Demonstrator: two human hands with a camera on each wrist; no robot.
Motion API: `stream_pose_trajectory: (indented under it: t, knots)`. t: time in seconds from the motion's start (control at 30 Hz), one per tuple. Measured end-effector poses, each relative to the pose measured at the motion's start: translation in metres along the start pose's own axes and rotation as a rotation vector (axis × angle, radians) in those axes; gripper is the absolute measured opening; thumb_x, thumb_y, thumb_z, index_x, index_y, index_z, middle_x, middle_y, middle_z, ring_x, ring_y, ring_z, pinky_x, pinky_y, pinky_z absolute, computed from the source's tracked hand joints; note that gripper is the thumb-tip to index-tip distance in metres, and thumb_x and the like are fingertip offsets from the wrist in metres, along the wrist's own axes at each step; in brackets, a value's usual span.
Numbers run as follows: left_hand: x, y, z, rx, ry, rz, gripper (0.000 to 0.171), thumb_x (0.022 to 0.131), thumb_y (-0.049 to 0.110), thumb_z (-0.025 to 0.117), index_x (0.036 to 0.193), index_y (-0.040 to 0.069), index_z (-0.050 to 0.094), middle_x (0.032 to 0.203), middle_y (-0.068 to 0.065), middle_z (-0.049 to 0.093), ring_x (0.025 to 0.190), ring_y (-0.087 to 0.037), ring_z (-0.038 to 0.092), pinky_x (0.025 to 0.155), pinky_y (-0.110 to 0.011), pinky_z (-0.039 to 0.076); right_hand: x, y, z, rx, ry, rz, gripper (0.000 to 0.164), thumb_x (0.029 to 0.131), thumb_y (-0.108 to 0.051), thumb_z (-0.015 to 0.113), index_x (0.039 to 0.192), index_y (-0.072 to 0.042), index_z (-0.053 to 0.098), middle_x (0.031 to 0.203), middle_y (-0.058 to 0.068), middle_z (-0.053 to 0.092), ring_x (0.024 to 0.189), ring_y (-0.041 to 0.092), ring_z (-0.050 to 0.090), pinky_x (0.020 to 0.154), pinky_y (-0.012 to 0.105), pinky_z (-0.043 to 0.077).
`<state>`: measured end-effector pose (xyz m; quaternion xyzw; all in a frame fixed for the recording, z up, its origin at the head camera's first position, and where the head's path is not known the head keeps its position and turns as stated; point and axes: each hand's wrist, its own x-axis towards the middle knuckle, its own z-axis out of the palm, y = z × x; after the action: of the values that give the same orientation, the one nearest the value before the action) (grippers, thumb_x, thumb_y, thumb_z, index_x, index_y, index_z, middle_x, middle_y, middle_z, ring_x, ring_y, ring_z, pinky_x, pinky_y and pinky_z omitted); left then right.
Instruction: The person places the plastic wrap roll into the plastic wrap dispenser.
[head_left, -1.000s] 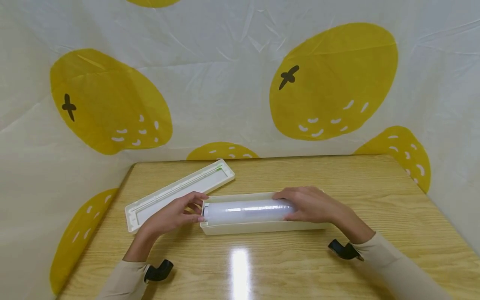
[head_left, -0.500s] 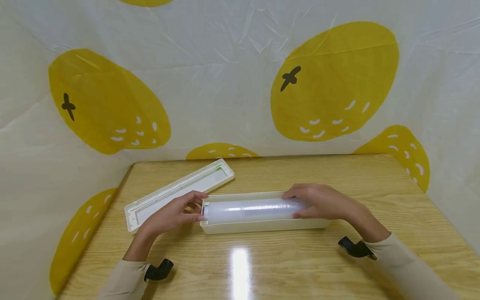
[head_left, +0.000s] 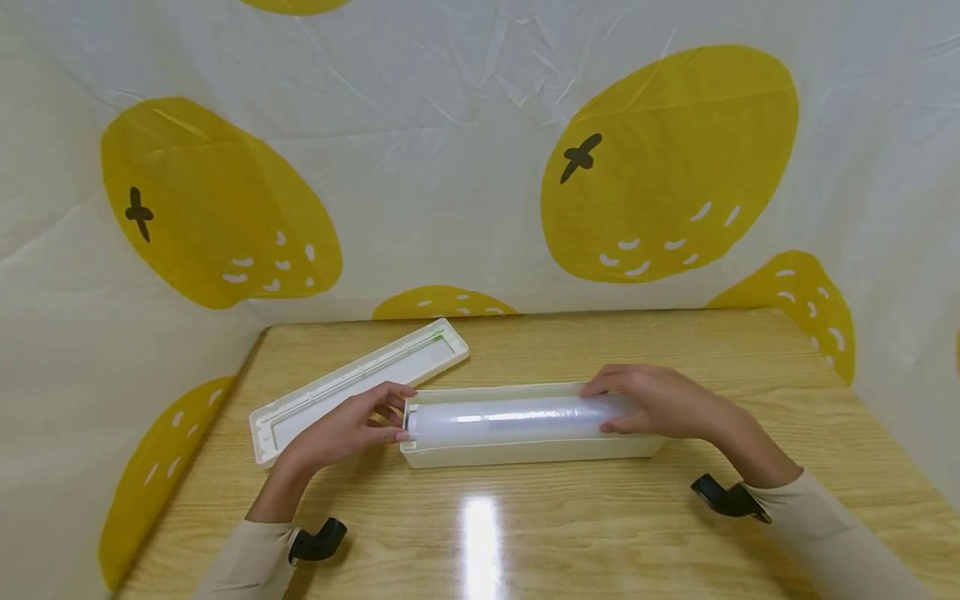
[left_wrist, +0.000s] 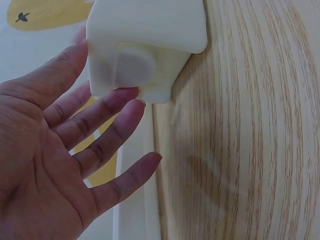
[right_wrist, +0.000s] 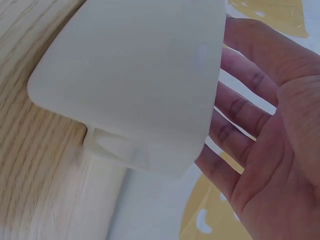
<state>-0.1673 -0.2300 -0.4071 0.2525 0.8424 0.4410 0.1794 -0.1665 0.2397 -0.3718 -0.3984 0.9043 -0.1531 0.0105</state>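
Observation:
A roll of cling film [head_left: 495,419] lies lengthwise inside a long cream plastic dispenser box [head_left: 525,454] in the head view. At the box's left end, my left hand [head_left: 348,425] holds the end between thumb and index finger, its other fingers spread against the end wall [left_wrist: 150,30]. My right hand [head_left: 660,404] straddles the right part of the roll, thumb on the near side and fingers on the far side. Its fingers look fairly straight in the right wrist view, partly hidden behind the box wall [right_wrist: 140,65].
The dispenser's long lid [head_left: 360,392] lies aslant behind the left hand, inner side up, with a cutter track and a small green part. A wooden table [head_left: 570,533] carries everything. A curtain [head_left: 442,192] with yellow fruit prints hangs behind and at the sides.
My right hand has slid to the right along the roll, uncovering more of the film. My left hand, the box and the lid have stayed in place.

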Motion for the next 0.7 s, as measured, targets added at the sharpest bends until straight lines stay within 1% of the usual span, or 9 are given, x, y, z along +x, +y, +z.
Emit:
stream_pose_trajectory:
  t: [0.3,0.4,0.47,0.5,0.63,0.7]
  knots:
    - [0.000,0.000,0.000,0.010,0.003,-0.001,0.057,0.096,0.031,0.072,0.145,0.014,0.050,0.129,-0.011,0.057,0.115,-0.025,0.060,0.094,-0.034,0.053,-0.009,0.002,-0.005,-0.008,0.012,0.018,0.039,0.089,-0.034,0.079,0.124,-0.021,0.071,0.121,-0.007,0.067,0.107,0.017,0.066,0.086,0.044,0.056]
    - [-0.001,0.000,-0.001,0.012,0.001,0.008,0.056,0.096,0.030,0.071,0.145,0.013,0.049,0.128,-0.011,0.058,0.115,-0.025,0.060,0.093,-0.035,0.053,-0.012,0.002,-0.007,-0.015,0.019,0.023,0.039,0.089,-0.035,0.079,0.125,-0.021,0.071,0.120,-0.007,0.068,0.106,0.016,0.066,0.085,0.044,0.056]
    - [-0.001,0.000,-0.001,0.013,0.001,0.013,0.056,0.096,0.030,0.071,0.145,0.012,0.049,0.128,-0.011,0.058,0.115,-0.026,0.060,0.093,-0.035,0.053,-0.014,0.004,-0.009,-0.014,0.028,0.023,0.040,0.089,-0.036,0.079,0.125,-0.021,0.071,0.119,-0.008,0.068,0.104,0.014,0.065,0.084,0.043,0.056]
    - [-0.001,0.000,-0.001,0.012,0.000,0.015,0.055,0.097,0.029,0.071,0.144,0.012,0.049,0.127,-0.011,0.058,0.114,-0.026,0.060,0.093,-0.035,0.053,-0.016,0.005,-0.009,-0.007,0.034,0.023,0.039,0.089,-0.036,0.079,0.125,-0.021,0.071,0.119,-0.008,0.068,0.102,0.012,0.065,0.083,0.041,0.056]
    - [0.000,-0.002,-0.002,0.007,-0.003,0.021,0.056,0.096,0.028,0.072,0.144,0.011,0.049,0.126,-0.011,0.058,0.114,-0.027,0.060,0.091,-0.035,0.054,-0.021,0.008,-0.013,0.052,0.050,0.043,0.036,0.091,-0.033,0.078,0.124,-0.019,0.072,0.117,-0.008,0.068,0.085,0.004,0.060,0.074,0.033,0.054]
    - [0.001,-0.002,-0.002,0.006,-0.003,0.023,0.056,0.096,0.028,0.072,0.144,0.011,0.050,0.126,-0.011,0.058,0.114,-0.027,0.060,0.090,-0.035,0.054,-0.023,0.009,-0.014,0.073,0.068,0.067,0.034,0.091,-0.030,0.077,0.123,-0.018,0.072,0.115,-0.008,0.069,0.083,0.004,0.060,0.071,0.031,0.053]
